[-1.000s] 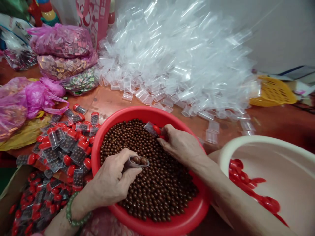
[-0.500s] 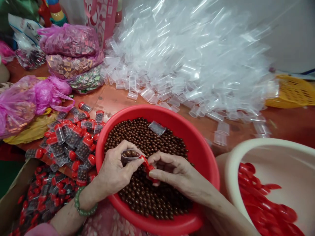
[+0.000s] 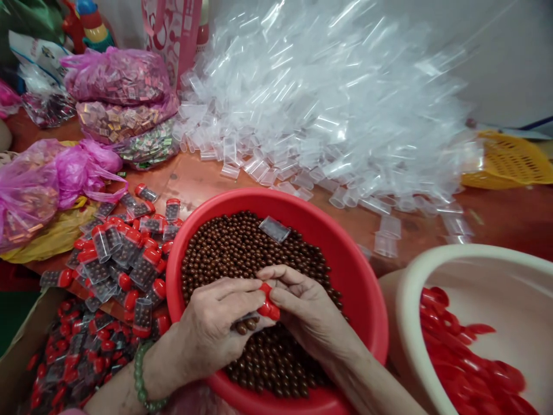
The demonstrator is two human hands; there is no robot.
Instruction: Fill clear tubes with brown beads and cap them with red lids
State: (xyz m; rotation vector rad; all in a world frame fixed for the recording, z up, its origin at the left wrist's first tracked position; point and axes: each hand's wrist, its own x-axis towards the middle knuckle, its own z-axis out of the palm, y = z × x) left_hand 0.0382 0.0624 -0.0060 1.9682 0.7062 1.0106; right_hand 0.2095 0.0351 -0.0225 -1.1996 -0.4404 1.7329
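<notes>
Over a red basin (image 3: 363, 288) of shiny brown balls (image 3: 228, 236), my left hand (image 3: 216, 323) is wrapped round a clear container (image 3: 247, 316), mostly hidden by the fingers, with some brown balls showing at it. My right hand (image 3: 309, 305) pinches a red cap (image 3: 268, 302) against the container's end. The fingertips of both hands meet at the cap. Another clear container (image 3: 275, 229) lies on the balls near the basin's far side.
Filled, red-capped containers (image 3: 125, 253) are heaped at the left. Clear empty containers (image 3: 302, 115) form a large pile behind. A cream basin (image 3: 408, 300) with red caps (image 3: 475, 363) stands right; pink bags (image 3: 121, 75) lie back left, a yellow basket (image 3: 510, 158) back right.
My left hand has turned over, tilting the container so its open mouth no longer shows. The red cap now sits against the container's end, and my hands are closer together.
</notes>
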